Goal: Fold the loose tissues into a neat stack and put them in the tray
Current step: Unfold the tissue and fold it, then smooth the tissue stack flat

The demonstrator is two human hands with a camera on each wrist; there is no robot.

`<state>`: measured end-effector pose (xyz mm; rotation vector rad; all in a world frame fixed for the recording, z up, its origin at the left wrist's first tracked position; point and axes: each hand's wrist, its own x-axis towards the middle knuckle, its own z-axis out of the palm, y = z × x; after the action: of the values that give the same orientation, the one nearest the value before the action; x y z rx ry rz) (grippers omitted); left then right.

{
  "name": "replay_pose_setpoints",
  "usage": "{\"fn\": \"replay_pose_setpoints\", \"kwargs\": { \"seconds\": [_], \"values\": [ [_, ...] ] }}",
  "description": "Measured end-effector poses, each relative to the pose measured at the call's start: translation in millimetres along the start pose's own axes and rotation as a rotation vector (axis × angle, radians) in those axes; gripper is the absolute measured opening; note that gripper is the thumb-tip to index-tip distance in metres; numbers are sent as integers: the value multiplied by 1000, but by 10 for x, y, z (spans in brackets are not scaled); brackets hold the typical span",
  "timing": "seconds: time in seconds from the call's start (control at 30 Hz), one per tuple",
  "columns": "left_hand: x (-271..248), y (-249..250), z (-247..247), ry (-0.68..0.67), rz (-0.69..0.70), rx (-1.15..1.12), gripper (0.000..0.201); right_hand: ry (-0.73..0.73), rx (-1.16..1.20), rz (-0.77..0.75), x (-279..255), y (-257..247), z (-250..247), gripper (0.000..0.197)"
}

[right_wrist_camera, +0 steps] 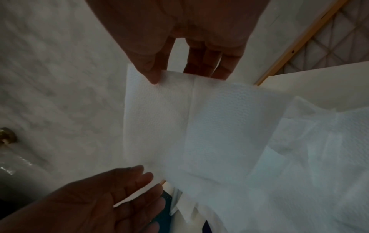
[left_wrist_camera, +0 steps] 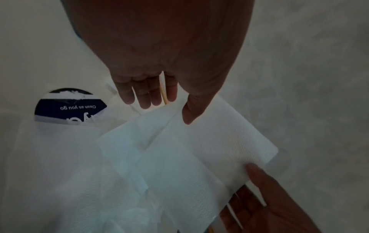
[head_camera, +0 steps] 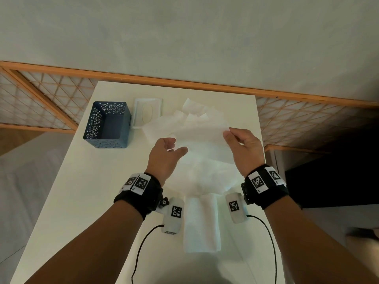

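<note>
- Head view: both hands working above a white table (head_camera: 86, 201), a loose tissue sheet (head_camera: 202, 138) stretching between them.
- Right hand (head_camera: 243, 144) is pinching the sheet's far corner, thumb on top, fingers beneath; right wrist view is showing the thumb (right_wrist_camera: 151, 74) pressing the edge.
- Left hand (head_camera: 167, 151) is hovering at the sheet's near-left edge, fingers relaxed and spread, gripping nothing that can be seen.
- Loose tissue pile (head_camera: 205, 177) is lying under and beyond both hands.
- Folded tissue stack (head_camera: 202, 224) is sitting between the wrists, nearer the body.
- Blue tray (head_camera: 107, 125) is standing well left of the left hand, a white lid (head_camera: 147, 112) just beside it.
</note>
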<state>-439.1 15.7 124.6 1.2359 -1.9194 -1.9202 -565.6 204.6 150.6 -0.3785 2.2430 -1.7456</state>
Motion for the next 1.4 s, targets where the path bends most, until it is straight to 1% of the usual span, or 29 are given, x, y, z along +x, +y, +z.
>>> {"fn": "replay_pose_setpoints", "kwargs": {
  "seconds": [0.13,0.23,0.3,0.37,0.43,0.47,0.5,0.57,0.6,0.67,0.77,0.8,0.87,1.0,1.13,1.23,1.27,1.33,1.37,1.4],
  "values": [
    [-65,-7,16,-78,18,48,63,-32,31,19,-7,-22,-14,15],
    [-88,-18,24,-147,19,51,79,-53,115,100,-15,-34,-8,21],
    [-123,16,22,-171,21,23,82,-70,170,169,-30,-50,-12,17],
    [-141,48,15,-208,20,-52,71,-105,280,251,-52,-86,-26,17],
    [-154,61,-3,-239,27,-121,59,-144,386,320,-64,-116,-53,28],
    [-149,60,-8,-238,34,-131,54,-157,428,339,-69,-128,-66,34],
    [-144,61,-9,-234,47,-128,46,-159,453,350,-75,-139,-80,36],
    [-156,76,-12,-232,76,-114,22,-141,454,352,-74,-132,-103,28],
    [-163,82,-11,-237,84,-97,17,-141,433,356,-75,-123,-112,21],
    [-172,86,-13,-224,97,-56,16,-180,382,375,-94,-92,-128,11],
    [-203,125,-35,-207,95,-54,16,-301,281,364,-161,-25,-118,15],
    [-212,139,-45,-208,95,-61,15,-320,242,358,-179,8,-109,17],
    [-237,161,-73,-223,98,-87,14,-319,196,354,-213,51,-100,18],
    [-293,147,-125,-283,78,-102,28,-297,202,335,-257,78,-94,24],
    [-330,111,-157,-326,107,-84,31,-283,216,299,-286,118,-97,27],
    [-355,114,-182,-298,128,-86,26,-278,219,268,-315,83,-90,29],
    [-362,119,-190,-277,129,-91,23,-279,211,256,-322,69,-93,27],
    [-346,99,-206,-266,125,-103,19,-285,198,231,-330,60,-109,14],
    [-345,101,-215,-261,122,-118,21,-289,195,226,-339,54,-114,17],
    [-350,107,-224,-255,111,-143,25,-284,192,226,-347,47,-115,27]
  ]
}}
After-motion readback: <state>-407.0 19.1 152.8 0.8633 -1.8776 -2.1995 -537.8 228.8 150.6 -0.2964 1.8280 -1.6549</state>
